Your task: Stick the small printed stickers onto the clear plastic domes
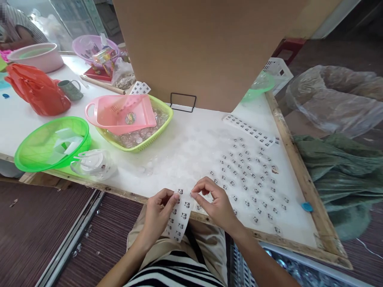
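My left hand [160, 211] pinches a strip of panda stickers [181, 217] between thumb and fingers, its lower end hanging past the table's front edge. Just right of the strip's top, my right hand [214, 199] is closed in a pinch, with a small sticker [191, 194] mostly covered by the fingertips. Many small clear round pieces bearing panda stickers [245, 187] lie spread over the table's right side. Behind them rests another panda sticker sheet [249, 129].
A pink scoop [119, 125] sits on a yellow-green basket [164, 105] of clear pieces. To its left are a green basket [22, 153], a clear plastic container [95, 165] and a red bag [38, 91]. A cardboard box [203, 52] stands behind. Wooden strips [295, 167] edge the white table.
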The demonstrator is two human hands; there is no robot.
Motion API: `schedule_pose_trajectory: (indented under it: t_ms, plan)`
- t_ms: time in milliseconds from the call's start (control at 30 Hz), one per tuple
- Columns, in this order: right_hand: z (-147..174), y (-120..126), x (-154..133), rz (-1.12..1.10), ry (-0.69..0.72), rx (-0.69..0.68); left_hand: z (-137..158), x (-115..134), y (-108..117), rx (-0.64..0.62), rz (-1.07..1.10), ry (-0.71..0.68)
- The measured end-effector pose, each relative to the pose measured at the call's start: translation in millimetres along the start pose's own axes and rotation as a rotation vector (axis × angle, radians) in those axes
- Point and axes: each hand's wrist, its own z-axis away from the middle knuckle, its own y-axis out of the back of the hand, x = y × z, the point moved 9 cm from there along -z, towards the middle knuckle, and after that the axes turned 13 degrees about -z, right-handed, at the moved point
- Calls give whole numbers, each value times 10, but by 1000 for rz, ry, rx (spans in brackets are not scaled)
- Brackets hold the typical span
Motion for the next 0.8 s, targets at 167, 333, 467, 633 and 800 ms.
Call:
schedule_pose_trajectory:
  t_ms: [167, 333, 467, 633, 800]
  plan:
    - [-92, 3, 121, -144, -111, 47, -7, 25, 6, 14, -43, -12]
    - [-117, -285, 158, -265, -188, -69, -9, 36, -5, -1, -77, -25]
    - [-189, -68, -4, -283, -83, 51, -2, 11, 8, -14, -125, -33]
    - [-499, 893, 178, -199, 16, 411, 17, -43, -5, -46, -125, -35]
    - [-784, 1344, 966, 16, -194, 404, 7, -57, -8, -48, -110, -36]
